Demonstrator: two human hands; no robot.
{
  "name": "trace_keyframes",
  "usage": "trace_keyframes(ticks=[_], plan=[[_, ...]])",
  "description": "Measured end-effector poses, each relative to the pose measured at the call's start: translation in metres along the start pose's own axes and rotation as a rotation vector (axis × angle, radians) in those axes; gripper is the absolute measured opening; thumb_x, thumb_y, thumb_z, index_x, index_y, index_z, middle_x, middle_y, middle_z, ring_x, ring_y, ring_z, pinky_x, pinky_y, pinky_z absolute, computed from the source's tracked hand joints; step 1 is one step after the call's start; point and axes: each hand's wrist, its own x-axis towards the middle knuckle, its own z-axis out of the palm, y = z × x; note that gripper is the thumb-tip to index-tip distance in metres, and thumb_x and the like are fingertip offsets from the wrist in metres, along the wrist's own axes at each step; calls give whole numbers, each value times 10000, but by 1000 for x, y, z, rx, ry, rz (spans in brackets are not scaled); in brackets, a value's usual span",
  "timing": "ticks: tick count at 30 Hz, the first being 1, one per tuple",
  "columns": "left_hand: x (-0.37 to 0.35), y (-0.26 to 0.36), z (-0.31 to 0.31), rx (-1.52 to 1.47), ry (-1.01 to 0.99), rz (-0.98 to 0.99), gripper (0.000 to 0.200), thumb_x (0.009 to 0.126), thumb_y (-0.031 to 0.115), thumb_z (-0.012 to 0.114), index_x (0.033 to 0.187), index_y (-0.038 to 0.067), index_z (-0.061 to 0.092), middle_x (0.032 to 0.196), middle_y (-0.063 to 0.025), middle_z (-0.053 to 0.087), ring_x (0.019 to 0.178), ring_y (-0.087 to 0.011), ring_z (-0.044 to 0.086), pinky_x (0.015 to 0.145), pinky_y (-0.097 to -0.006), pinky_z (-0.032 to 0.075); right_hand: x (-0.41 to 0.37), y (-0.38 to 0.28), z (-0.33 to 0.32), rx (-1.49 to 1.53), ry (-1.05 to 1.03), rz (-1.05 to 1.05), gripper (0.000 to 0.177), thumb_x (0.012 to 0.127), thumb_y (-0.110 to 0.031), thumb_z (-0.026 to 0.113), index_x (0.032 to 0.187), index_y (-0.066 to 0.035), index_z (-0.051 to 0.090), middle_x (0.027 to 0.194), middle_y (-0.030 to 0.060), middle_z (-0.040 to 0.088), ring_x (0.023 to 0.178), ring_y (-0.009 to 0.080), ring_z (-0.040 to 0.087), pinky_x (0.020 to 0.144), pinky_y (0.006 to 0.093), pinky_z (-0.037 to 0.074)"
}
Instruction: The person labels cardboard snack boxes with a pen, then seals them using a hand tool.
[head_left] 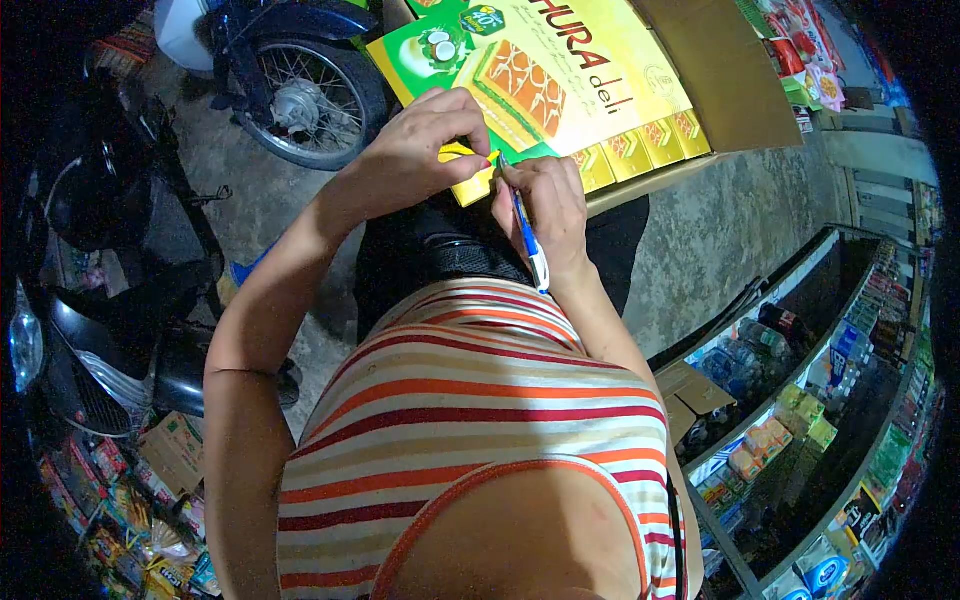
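A yellow and green cake box (pixel 610 85) with a slice of layered cake printed on it lies at the top, in front of my body. My left hand (pixel 425 145) is closed at its near left corner, thumb and forefinger pinching a small yellow flap (pixel 456 153). Close beside it, my right hand (pixel 550 205) grips a blue and white pen (pixel 530 240). The pen's tip points at the box edge near my left thumb, and its white end angles back toward my striped top.
An open cardboard carton (pixel 740 75) surrounds the cake box. A motorbike wheel (pixel 308 105) stands at upper left, with another dark motorbike (pixel 100 340) below it. Racks of bottles (pixel 765 338) and packets line the right. More packaged goods (pixel 130 530) fill the lower left.
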Motion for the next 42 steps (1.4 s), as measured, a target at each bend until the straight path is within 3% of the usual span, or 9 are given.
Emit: trace_keyframes(ticks=[20, 25, 33, 35, 42], plan=[[0, -1, 1, 2, 5, 19, 151, 762, 128, 688, 814, 47, 572, 892, -83, 538, 916, -255, 548, 837, -348, 438, 4, 0, -1, 20, -40, 11, 225, 671, -6, 709, 838, -27, 559, 777, 112, 550, 717, 303, 520, 650, 388, 432], [0, 0, 1, -3, -1, 14, 151, 761, 128, 686, 814, 47, 570, 889, -83, 539, 914, -258, 547, 837, -349, 437, 10, -4, -8, 37, -89, 108, 216, 680, 0, 711, 835, -24, 562, 755, 114, 546, 691, 302, 515, 636, 383, 429], [0, 2, -1, 18, -13, -14, 159, 746, 88, 697, 813, 47, 560, 913, -89, 545, 954, -261, 546, 866, -348, 435, 6, -4, -6, 96, -12, 135, 246, 678, 15, 725, 853, -34, 558, 758, 118, 551, 683, 302, 516, 633, 380, 425], [-1, 3, 0, 13, -2, 3, 160, 749, 92, 696, 816, 48, 558, 919, -91, 545, 952, -264, 547, 864, -348, 435, 6, -4, -8, 52, -66, 128, 183, 762, -28, 706, 886, -11, 574, 813, 138, 596, 714, 296, 538, 658, 370, 448], [-1, 1, 0, 26, -10, 7, 170, 747, 100, 698, 818, 46, 553, 920, -93, 543, 949, -269, 546, 862, -353, 433, 10, -6, -9, 30, -97, 143, 172, 773, -52, 705, 872, -9, 571, 773, 132, 573, 699, 294, 525, 645, 375, 438]])
